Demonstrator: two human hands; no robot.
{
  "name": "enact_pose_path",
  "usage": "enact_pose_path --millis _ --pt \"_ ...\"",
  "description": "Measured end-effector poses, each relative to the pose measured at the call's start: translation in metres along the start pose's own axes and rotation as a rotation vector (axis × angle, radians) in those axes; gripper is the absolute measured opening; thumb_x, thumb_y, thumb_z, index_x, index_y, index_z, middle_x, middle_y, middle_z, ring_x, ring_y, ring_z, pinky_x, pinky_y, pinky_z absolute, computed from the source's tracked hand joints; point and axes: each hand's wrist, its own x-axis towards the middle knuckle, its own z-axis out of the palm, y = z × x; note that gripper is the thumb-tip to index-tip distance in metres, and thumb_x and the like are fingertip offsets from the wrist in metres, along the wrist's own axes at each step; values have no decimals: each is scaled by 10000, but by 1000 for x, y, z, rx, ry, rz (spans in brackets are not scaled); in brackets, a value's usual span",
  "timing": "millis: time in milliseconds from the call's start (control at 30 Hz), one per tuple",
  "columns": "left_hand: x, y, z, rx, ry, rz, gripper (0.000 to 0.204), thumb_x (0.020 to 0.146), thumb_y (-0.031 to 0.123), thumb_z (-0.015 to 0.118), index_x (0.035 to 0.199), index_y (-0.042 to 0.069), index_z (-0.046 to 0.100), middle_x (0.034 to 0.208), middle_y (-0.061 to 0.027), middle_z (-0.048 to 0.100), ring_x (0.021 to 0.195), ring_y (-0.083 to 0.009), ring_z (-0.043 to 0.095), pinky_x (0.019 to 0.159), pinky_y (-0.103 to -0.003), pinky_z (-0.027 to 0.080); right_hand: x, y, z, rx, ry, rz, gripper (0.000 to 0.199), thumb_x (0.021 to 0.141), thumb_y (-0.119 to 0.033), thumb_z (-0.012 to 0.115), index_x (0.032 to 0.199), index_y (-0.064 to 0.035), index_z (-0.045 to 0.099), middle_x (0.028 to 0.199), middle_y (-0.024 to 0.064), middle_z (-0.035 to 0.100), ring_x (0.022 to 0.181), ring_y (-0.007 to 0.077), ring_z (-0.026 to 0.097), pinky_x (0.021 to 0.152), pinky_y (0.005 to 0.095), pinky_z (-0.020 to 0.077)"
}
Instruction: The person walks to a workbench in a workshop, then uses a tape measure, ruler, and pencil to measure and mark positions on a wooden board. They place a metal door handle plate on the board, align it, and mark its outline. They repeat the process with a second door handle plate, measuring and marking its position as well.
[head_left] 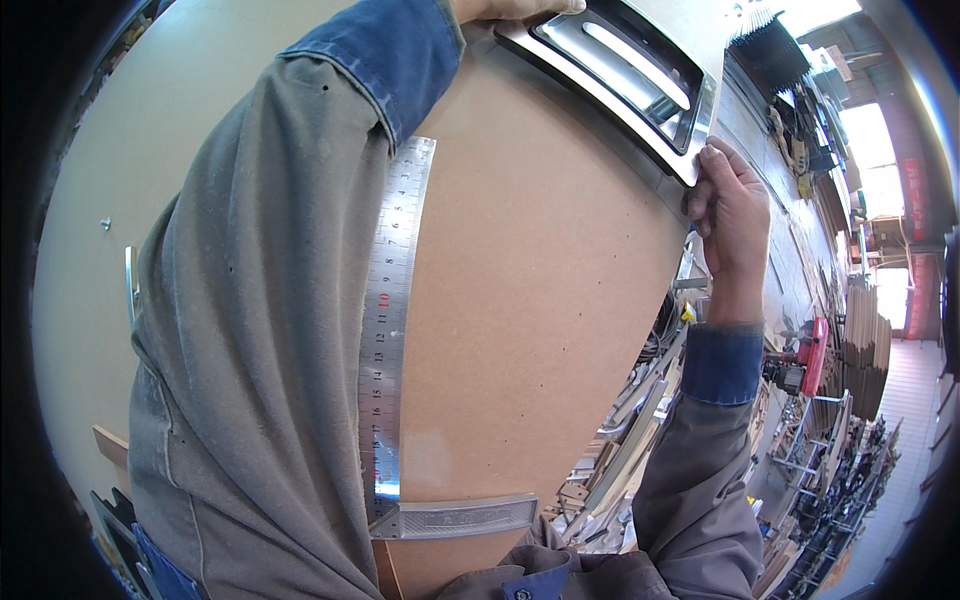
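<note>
- Workshop board (pixel 520 300); square (pixel 388 330) lies near, unheld.
- Right hand (pixel 735 190) pinches handle plate (pixel 637 67), far right; looks unfastened yet.
- Left hand (pixel 510 8) cut off, grip can't tell.

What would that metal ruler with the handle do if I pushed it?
The metal ruler probably won't roll, because it's long and flat. It might slide easily, since its metal looks smooth and shiny. Its handle end may feel heavier, because it looks chunkier.

Open path across brown board (pixel 520 300), right of metal square (pixel 388 330); left sleeve (pixel 260 300) blocks left, metal handle plate (pixel 635 67) blocks far end.
</note>
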Motion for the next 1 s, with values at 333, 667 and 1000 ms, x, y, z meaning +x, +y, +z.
enact_pose_path --millis 333,667,1000 --pt "9 -9 2 28 9 46 290 923 245 740 989 -34 778 793 -98 739 657 -162 668 624 -315 543 -2 -1 1 -38 17 -17 387 1004 -143 634 1277 128 596 837 83 683 483 83 570 370 192 380" --pt "9 -11 -2 23 13 23 293 920 247 741 992 -35 777 807 -98 746 674 -157 680 644 -302 551 3 1 -1 -1 -36 24 298 1005 -171 620 1141 91 666 803 70 672 470 83 567 360 196 364" --pt "12 -18 0 27 33 96 289 936 257 735 1017 -17 779 783 -71 730 671 -138 654 627 -301 533 -3 -6 8 21 25 44 247 1032 -209 586 998 16 680 687 38 631 427 77 499 374 199 343"
